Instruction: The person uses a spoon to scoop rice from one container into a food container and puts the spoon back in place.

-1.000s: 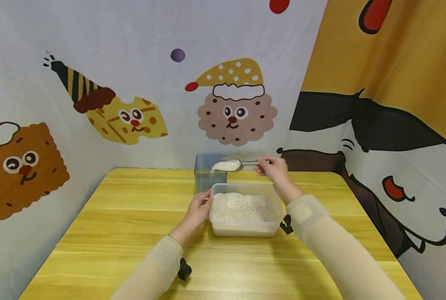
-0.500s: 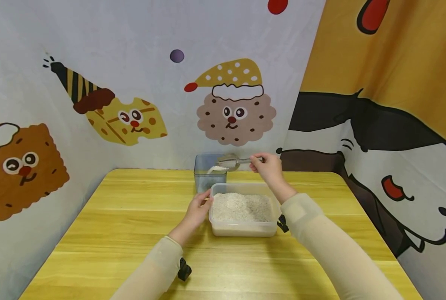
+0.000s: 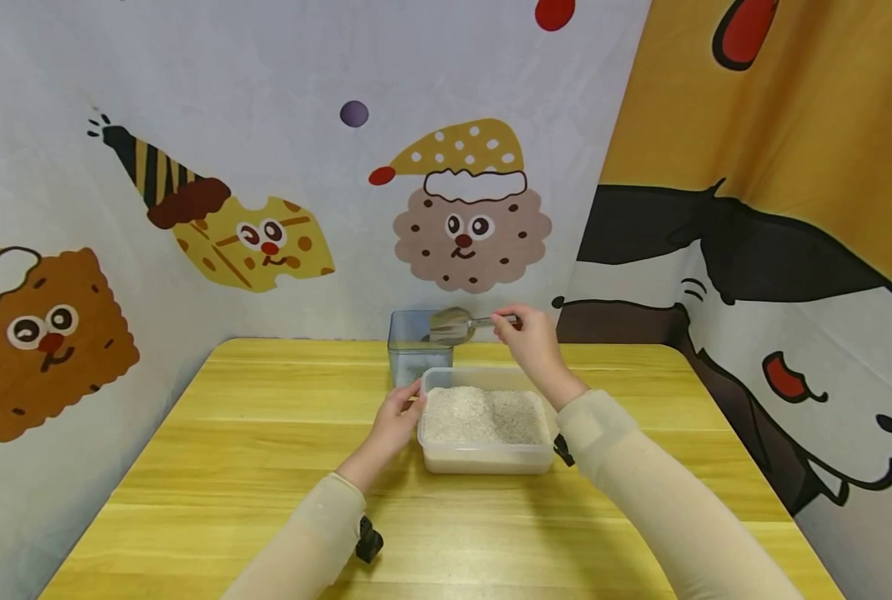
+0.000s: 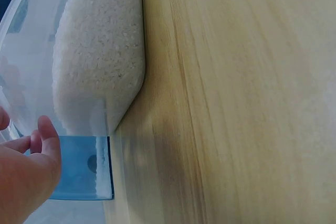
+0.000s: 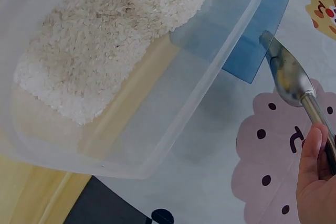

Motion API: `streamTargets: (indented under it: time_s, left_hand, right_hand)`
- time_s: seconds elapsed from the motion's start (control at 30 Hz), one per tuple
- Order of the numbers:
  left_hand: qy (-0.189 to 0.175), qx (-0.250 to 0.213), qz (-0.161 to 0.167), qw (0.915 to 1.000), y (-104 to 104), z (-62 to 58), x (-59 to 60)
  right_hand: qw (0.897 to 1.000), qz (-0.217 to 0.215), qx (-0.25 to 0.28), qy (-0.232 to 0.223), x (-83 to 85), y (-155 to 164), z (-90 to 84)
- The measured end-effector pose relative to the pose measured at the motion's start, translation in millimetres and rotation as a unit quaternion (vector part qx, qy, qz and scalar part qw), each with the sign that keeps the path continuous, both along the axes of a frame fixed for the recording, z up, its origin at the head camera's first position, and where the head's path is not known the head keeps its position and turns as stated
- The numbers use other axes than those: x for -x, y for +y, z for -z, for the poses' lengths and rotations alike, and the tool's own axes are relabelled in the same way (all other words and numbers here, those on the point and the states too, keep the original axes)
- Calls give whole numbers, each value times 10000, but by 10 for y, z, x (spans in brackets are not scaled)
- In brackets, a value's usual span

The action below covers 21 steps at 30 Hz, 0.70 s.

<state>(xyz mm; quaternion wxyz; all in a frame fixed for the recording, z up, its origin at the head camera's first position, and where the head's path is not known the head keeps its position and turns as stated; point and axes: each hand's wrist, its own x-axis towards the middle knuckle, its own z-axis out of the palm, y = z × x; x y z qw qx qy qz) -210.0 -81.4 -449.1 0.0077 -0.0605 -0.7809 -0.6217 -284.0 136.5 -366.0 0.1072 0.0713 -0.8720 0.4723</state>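
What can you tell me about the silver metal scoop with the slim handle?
The silver metal scoop has a shiny, rounded bowl joined to a slim, straight handle, gripped by the person's bare right hand. In the head view, its bowl points left at the mouth of the blue translucent plastic box. No rice can be made out on the scoop; whether it touches the box is unclear.

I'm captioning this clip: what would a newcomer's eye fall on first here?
Probably the cartoon faces on the backdrop, above all the biscuit in a spotted hat straight ahead. Just below, the right hand holds a metal scoop at the mouth of the blue box near the far edge of the table. Nearer stands a clear tub of rice, its left side touched by the left hand.
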Motion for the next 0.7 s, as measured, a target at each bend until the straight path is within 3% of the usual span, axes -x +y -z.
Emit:
streamTargets:
  time_s: [0.33,0.53,0.7]
  left_hand:
    - [-72,-15,23,10000,-2,0,-4]
    - [-35,-26,-1,10000,3,2,-1]
    - [15,-35,-17,10000,0,3,2]
  right_hand:
    - [9949,104,924,-380,9,97,41]
    - [9691,247,2109,-1257,-21,191,22]
    - [9536,159,2569,-1562,-78,287,28]
